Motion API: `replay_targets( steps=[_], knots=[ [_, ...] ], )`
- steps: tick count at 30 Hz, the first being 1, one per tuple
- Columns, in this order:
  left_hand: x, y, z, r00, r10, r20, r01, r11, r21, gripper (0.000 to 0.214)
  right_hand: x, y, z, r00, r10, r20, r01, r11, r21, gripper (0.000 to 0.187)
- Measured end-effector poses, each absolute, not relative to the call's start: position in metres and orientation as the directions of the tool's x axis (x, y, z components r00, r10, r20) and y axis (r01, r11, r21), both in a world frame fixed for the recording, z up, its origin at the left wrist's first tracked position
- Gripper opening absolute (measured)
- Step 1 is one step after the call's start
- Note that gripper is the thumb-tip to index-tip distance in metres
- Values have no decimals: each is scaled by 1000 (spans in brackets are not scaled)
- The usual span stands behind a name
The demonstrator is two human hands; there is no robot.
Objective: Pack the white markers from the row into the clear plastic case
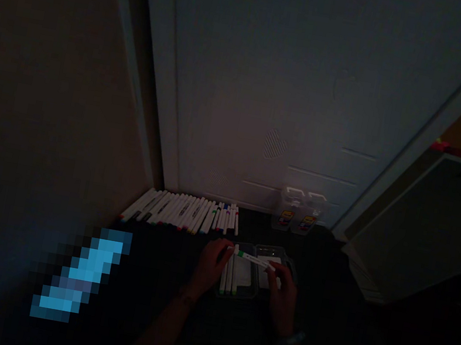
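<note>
A white marker with a green band [253, 259] lies nearly level above an open clear plastic case [254, 295]. My right hand [283, 298] pinches its right end between thumb and fingers. At the marker's left end, beside the green band, the curled fingers of my left hand [213, 262] close on the tip; the dim light blurs this contact. Below, several white markers with green ends [230, 279] lie side by side in the left half of the case. A pale sheet or label [245, 273] shows to the right of them.
A long row of white markers [183, 212] with coloured ends lies along the table's back left. Two clear cases with handles [287, 212] stand upright against the white panel [241, 109] at the back right. A pixelated bright blue patch [83, 274] is at left.
</note>
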State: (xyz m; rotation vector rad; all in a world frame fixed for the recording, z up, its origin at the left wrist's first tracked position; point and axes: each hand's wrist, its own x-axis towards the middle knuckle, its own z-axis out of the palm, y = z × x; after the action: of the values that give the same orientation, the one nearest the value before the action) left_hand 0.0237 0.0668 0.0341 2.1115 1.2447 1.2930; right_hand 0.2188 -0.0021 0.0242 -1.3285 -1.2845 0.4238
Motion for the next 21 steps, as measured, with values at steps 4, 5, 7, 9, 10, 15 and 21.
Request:
replay_targets(
  steps=[4, 5, 7, 9, 10, 15, 21],
  knots=[
    [23, 68, 34, 185, 830, 526, 460, -546, 700, 22, 218, -3, 26, 298, 852, 430, 409, 293, -864, 22],
    [23, 68, 34, 188, 831, 523, 456, -546, 703, 22, 218, -4, 27, 292, 858, 423, 405, 290, -867, 21],
    [23, 68, 34, 200, 833, 516, 458, -545, 702, 23, 218, -4, 28, 292, 865, 408, 396, 279, -875, 21],
    [23, 68, 32, 209, 832, 514, 476, -546, 689, 24, 219, -4, 28, 305, 864, 401, 386, 272, -881, 22],
    [23, 69, 30, 213, 829, 518, 490, -549, 677, 24, 219, -4, 27, 312, 860, 403, 385, 273, -882, 23],
    [22, 72, 19, 191, 810, 554, 562, -553, 615, 28, 221, -3, 20, 299, 858, 418, 423, 273, -864, 24],
    [20, 72, 23, 144, 841, 522, 572, -501, 650, 32, 218, -3, 21, 186, 870, 456, 459, 334, -823, 25]
  ],
)
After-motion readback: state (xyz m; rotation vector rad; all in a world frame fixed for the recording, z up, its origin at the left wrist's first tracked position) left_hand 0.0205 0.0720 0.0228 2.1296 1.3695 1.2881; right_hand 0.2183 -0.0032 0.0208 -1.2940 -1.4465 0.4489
